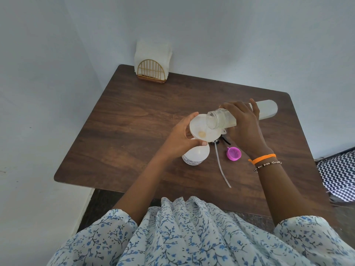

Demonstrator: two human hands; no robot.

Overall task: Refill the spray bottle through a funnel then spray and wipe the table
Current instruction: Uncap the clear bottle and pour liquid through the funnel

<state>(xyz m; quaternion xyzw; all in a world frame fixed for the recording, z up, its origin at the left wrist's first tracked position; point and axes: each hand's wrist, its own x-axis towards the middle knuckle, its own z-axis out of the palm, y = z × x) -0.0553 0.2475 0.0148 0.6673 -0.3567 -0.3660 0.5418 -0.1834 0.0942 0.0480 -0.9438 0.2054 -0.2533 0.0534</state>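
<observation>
The neck of the spray bottle [195, 157] is hidden under the funnel [203, 129] and the left hand [180, 140], so one cannot see how the funnel sits in it. The label print, just below this hand, is too small to read. The right hand [244, 124] covers the middle of the clear bottle [267, 110], and the liquid level inside cannot be told. The spray head [222, 140] lies mostly hidden below the funnel, between the two hands; only its tube [221, 166] shows clearly. The zigzag cloth [338, 177], to the right of the right hand, is cut by the picture's edge.
</observation>
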